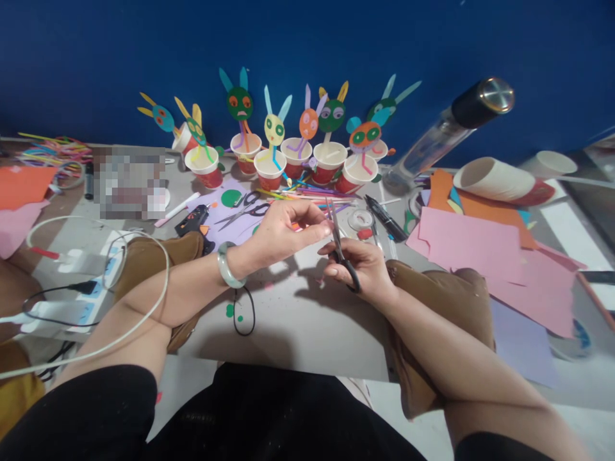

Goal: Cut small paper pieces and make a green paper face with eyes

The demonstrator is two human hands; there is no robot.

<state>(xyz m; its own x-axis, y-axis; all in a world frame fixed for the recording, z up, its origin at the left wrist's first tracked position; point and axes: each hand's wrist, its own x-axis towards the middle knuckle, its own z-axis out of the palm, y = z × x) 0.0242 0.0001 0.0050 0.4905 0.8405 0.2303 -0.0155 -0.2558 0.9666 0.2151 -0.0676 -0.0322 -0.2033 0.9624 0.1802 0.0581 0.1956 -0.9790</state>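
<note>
My right hand (368, 272) is wrapped round the black handles of a small pair of scissors (336, 234), blades pointing up and away from me. Close to the blades, my left hand (288, 234) has thumb and fingers pinched together; whatever lies between them is too small to make out. A pale bangle (229, 266) and a black cord loop hang at the left wrist. Just beyond the left hand, a second pair of scissors (243, 211) rests on purple paper (218, 198). A tape roll (360, 219) lies beyond the right hand.
Several paper cups with paper animal faces, one a yellow face (274, 130), stand along the blue wall. A glass bottle (427, 144) leans at the right, near pink paper sheets (471, 246). On the left are a power strip (98, 282) and a white cable (166, 282) crossing my forearm.
</note>
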